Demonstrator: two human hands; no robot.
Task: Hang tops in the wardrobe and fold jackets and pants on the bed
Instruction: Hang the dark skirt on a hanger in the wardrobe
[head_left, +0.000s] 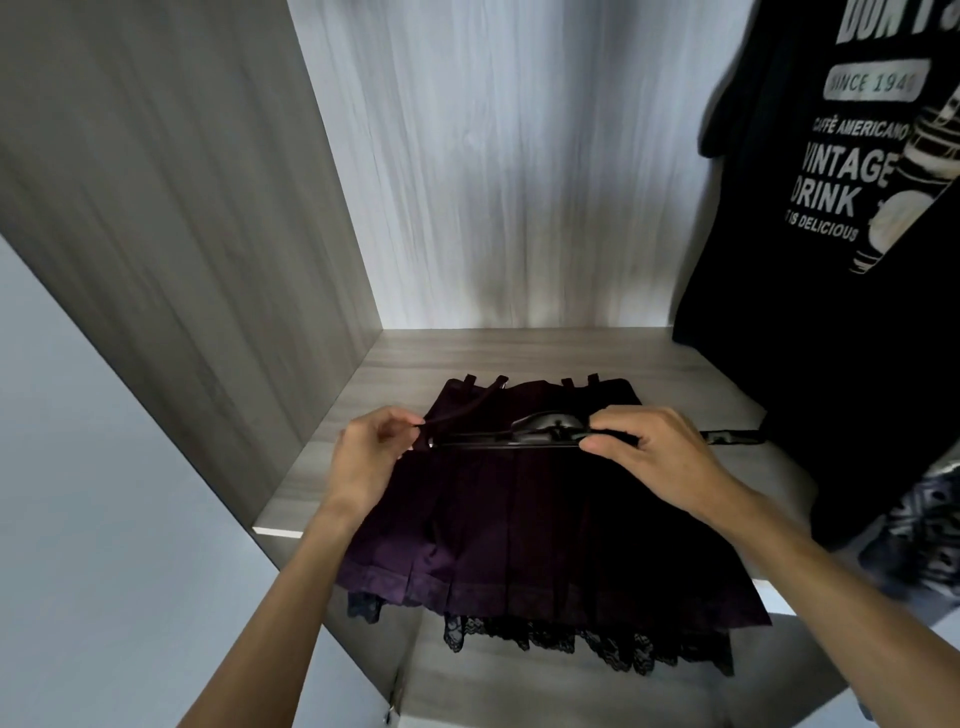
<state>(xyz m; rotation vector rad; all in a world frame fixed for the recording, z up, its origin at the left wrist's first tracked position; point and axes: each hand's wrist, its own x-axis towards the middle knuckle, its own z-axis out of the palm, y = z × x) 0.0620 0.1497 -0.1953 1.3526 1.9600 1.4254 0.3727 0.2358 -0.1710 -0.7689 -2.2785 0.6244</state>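
While the right hand (660, 452) grips it, the hanger (509, 440) lies crosswise — left-right.

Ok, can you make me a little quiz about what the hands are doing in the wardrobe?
1. True or false: the right hand grips the black hanger.
2. What does the left hand pinch? A) a thin strap B) a sock C) a shoe
3. Fill in: the purple garment lies on the wardrobe ___.
Key: 1 true; 2 A; 3 shelf.
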